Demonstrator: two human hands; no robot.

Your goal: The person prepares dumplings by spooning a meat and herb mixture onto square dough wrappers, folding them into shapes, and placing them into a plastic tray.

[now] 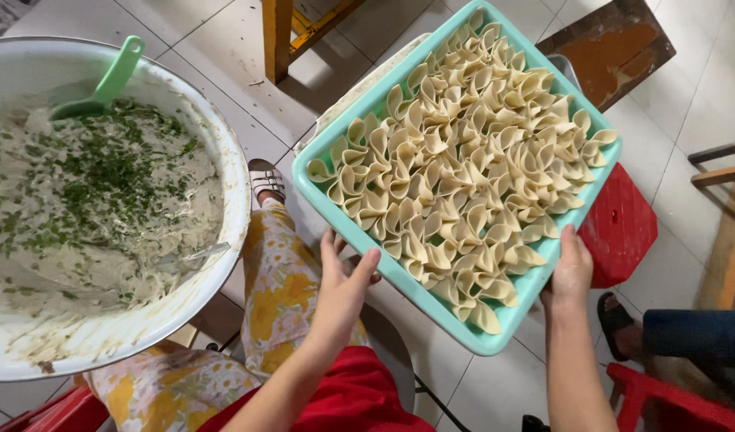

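A turquoise rectangular tray (399, 276) is packed with several folded raw dough wrappers (463, 168), pale yellow and cone-shaped. My left hand (343, 288) grips the tray's near left edge, thumb on the rim, fingers underneath. On the near right corner, my right hand (571, 272) holds the rim with its thumb on top. The tray is held tilted above a red plastic stool (619, 228).
A large white bowl (223, 152) of pale filling flecked with chopped greens sits at left, a green scoop (103, 84) stuck in it. Another person's floral-trousered leg (279, 288) and sandalled foot (265, 180) lie below. More feet and wooden furniture at right.
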